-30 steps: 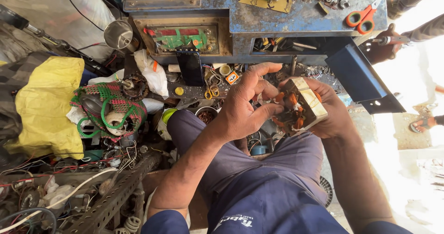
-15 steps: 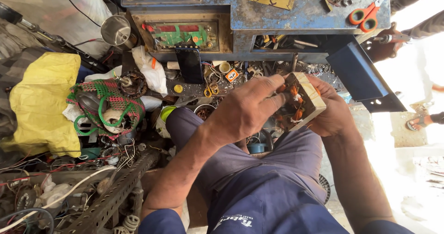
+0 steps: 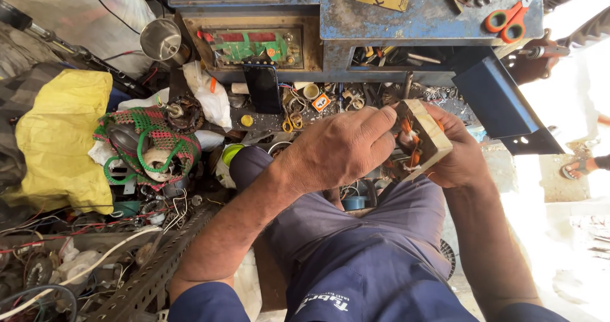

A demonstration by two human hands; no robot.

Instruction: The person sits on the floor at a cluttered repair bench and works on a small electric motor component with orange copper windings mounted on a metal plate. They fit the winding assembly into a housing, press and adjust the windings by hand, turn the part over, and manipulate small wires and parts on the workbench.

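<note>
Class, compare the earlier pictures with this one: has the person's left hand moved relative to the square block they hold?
Yes. The left hand, earlier spread open beside the square metal block with copper windings, has closed in rightward, its fingertips now on the block, which the right hand holds.

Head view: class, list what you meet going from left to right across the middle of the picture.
Yellow cloth → green netted bundle → left hand → square wound coil block → right hand → dark blue metal flap.

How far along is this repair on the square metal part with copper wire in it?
Done: the square motor core is out and off the bench. In hand: the right hand cradles it while the left hand works fingers into its copper windings. Left: the windings look loose and untidy; how much remains is unclear.
</note>
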